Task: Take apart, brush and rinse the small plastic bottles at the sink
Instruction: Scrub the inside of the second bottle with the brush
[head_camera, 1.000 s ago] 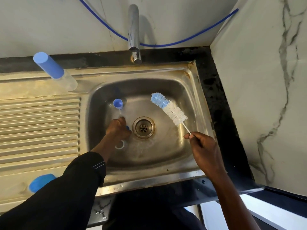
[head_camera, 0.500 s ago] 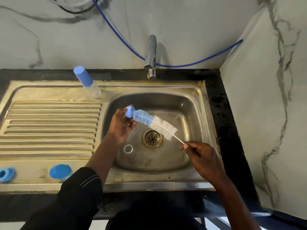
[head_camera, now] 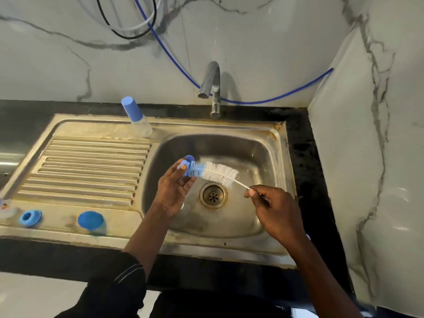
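Over the steel sink basin, my left hand holds a small blue plastic bottle part between its fingertips. My right hand pinches the thin white handle of a bottle brush. The brush's blue tip is pushed against the blue part, and its white bristles stick out toward my right hand. A clear bottle with a blue cap stands on the back rim of the sink.
A blue ring and a blue-topped piece lie on the front of the ribbed drainboard. The tap stands behind the basin, no water visibly running. The drain sits below the brush. A marble wall closes off the right.
My left hand picked a blue part up from the basin floor and raised it. My right hand brought the brush to it. The view tilted up toward the wall.
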